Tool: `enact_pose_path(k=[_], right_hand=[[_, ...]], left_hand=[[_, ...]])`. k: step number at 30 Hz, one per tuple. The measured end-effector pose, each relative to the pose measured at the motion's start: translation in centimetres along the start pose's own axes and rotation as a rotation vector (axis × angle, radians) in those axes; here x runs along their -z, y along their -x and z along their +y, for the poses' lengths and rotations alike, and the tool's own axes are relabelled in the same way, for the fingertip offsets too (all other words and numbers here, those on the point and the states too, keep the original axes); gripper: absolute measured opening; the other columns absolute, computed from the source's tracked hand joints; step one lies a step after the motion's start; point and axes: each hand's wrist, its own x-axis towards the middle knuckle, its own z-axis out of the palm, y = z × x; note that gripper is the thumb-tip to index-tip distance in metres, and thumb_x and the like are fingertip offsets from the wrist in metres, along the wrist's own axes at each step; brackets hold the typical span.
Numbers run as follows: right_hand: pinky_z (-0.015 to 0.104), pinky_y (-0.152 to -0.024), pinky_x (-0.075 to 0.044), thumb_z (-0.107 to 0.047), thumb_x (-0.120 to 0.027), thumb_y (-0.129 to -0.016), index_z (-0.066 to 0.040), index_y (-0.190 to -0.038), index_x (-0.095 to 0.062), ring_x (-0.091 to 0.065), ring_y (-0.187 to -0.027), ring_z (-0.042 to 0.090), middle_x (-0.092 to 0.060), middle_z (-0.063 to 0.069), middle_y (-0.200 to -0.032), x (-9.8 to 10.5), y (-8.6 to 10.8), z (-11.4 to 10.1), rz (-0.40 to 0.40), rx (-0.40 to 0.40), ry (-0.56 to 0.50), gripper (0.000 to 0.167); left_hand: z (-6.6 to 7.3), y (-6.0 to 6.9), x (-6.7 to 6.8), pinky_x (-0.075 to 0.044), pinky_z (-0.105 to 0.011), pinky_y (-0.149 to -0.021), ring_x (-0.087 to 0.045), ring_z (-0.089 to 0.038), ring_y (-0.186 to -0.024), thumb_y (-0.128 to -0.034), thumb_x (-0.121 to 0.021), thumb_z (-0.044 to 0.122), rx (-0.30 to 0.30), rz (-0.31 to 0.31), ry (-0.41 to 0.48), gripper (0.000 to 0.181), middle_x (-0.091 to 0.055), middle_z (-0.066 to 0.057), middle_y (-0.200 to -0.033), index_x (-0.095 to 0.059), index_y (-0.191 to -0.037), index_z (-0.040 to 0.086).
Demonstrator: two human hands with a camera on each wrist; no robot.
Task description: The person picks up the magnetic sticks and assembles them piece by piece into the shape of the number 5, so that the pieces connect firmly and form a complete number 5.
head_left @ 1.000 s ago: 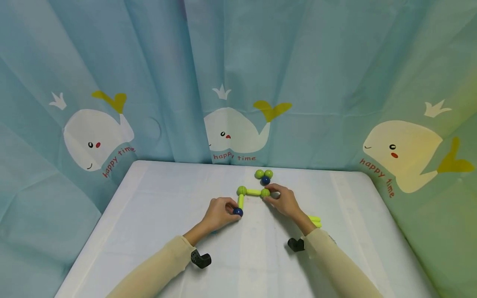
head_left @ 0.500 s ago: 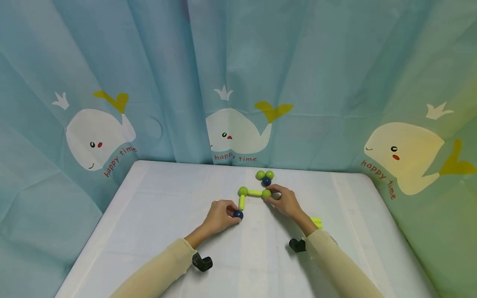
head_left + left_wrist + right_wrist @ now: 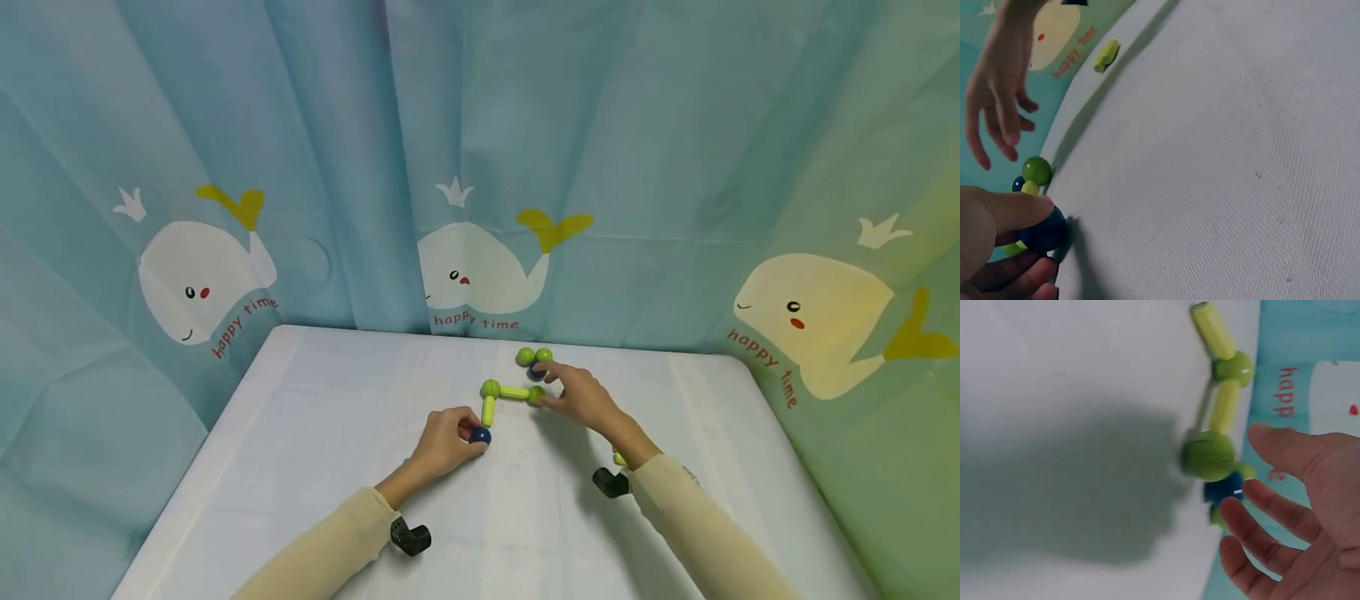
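Lower middle of the head view, the left hand pinches a blue ball, its fingers partly covering it. Right of centre, the right hand, loosely spread and holding nothing, partly hides a second blue ball. Red lettering reads "happy time", cut short in the right wrist view.

From the head, we see the far blue ball partly hidden by the right hand and the loose sticks mostly by a forearm. The left wrist view's edge cuts off the left hand.
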Motion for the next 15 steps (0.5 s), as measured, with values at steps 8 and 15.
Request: enact_pose_path(k=[8, 15], right_hand=[[0.039, -0.074, -0.058, -0.001, -0.074, -0.092, -0.002, -0.134, -0.061, -0.07, -0.081, 0.024, -0.071, 0.022, -0.107, 1.2, -0.8, -2.0, -0.098, 0.18, -0.085, 0.044], [0.043, -0.082, -0.058, -0.001, -0.07, -0.095, -0.001, -0.133, -0.06, -0.071, -0.095, 0.033, -0.073, 0.021, -0.106, 0.3, -1.8, -2.4, -0.202, 0.228, -0.159, 0.039]], left_hand=[[-0.4, 0.1, -0.1, -0.05, -0.024, -0.065, -0.064, -0.015, -0.074, -0.08, -0.089, 0.013, 0.001, 0.025, -0.068, 0.023, -0.069, 0.001, -0.08, -0.073, -0.095, 0.009], [-0.1, 0.1, 0.2, -0.051, -0.026, -0.067, -0.066, -0.017, -0.075, -0.0802, -0.089, 0.012, 0.009, 0.01, -0.044, 0.022, -0.071, -0.002, -0.082, -0.073, -0.095, 0.008]])
